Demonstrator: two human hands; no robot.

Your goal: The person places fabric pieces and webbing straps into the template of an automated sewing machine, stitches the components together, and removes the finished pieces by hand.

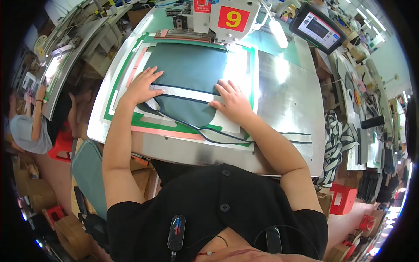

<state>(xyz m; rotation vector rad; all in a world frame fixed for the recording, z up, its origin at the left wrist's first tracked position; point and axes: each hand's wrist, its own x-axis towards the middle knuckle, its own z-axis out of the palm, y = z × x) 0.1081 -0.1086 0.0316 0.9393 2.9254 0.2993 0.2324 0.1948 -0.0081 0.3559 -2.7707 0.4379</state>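
Note:
A dark green-grey fabric panel [185, 65] lies on a layered template with green tape edges [109, 98], under the machine head [231, 22] marked 9. Across the panel runs a pale strap with dark edges [192, 93]; its loose length loops below the panel and off to the right. My left hand [143, 86] rests flat at the strap's left end, fingers spread. On the other side, my right hand [232, 100] lies at the strap's right end with its fingers apart. Both hands press from above.
A tablet screen [317, 29] stands at the upper right. Bundled striped strap [338, 139] hangs past the table's right edge. Green-grey panels [89, 174] are stacked at the lower left. Another person [32, 131] works at a table on the far left. Red stools [342, 198] stand on the floor.

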